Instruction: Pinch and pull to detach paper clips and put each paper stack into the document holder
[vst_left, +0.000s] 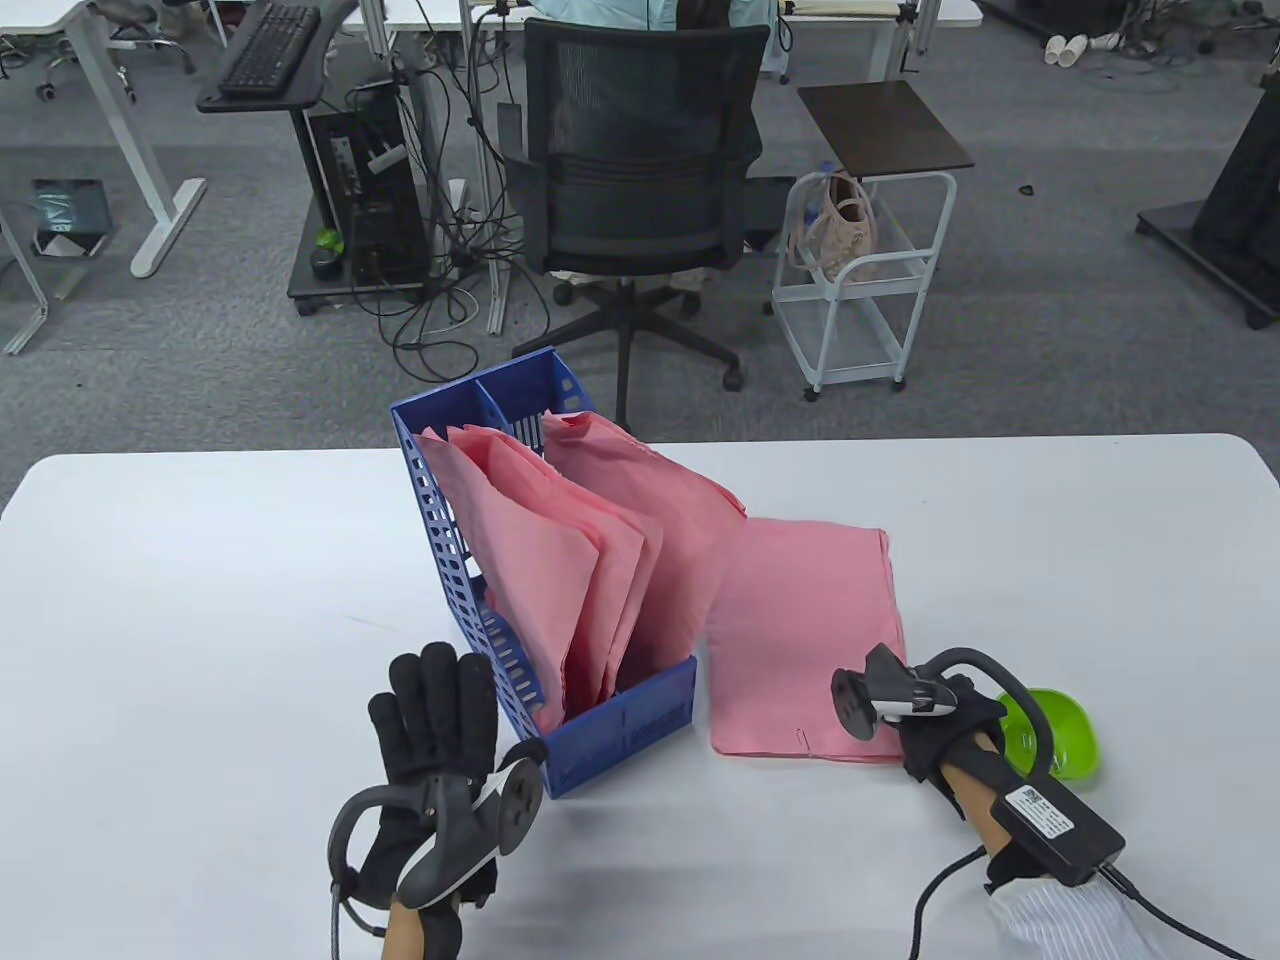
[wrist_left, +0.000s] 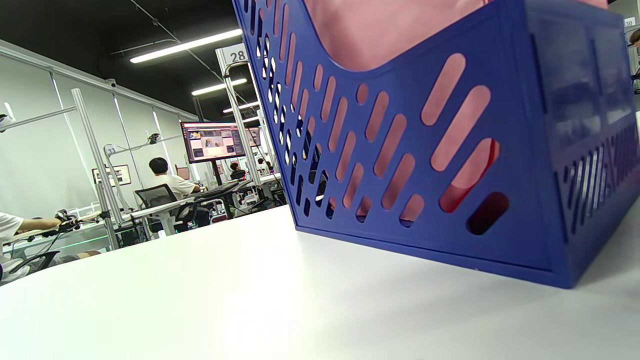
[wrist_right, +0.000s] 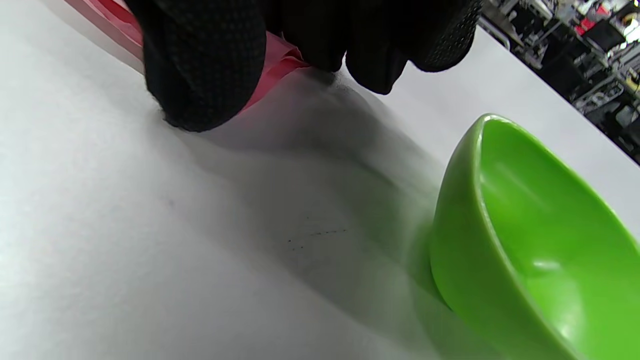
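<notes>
The right hand's fingers (wrist_right: 200, 65) curl down onto the near right corner of the pink paper stack (vst_left: 805, 640) lying flat on the table (vst_left: 200, 600). From the right wrist view they seem to pinch that corner where it meets the tabletop, though whether a paper clip sits under them is hidden. The right hand (vst_left: 935, 725) hovers low at that corner, just beside the green bowl (wrist_right: 540, 250), which looks empty in what shows of it. A small mark near the stack's near edge could be a clip, too small to be sure.

The left hand (vst_left: 435, 740) has its fingers straight and spread, holding nothing, raised just beside the near left wall of the blue document holder (vst_left: 620, 725), perhaps steadying it; contact is not clear. Several pink stacks already stand in the holder's compartments, leaning right.

Judging from this, the last flat stack is in hand: the clip is being removed or the stack is about to be picked up. Next, the stack needs lifting by its edge, turning upright, and sliding into a compartment without snagging on the sheets already leaning there.
</notes>
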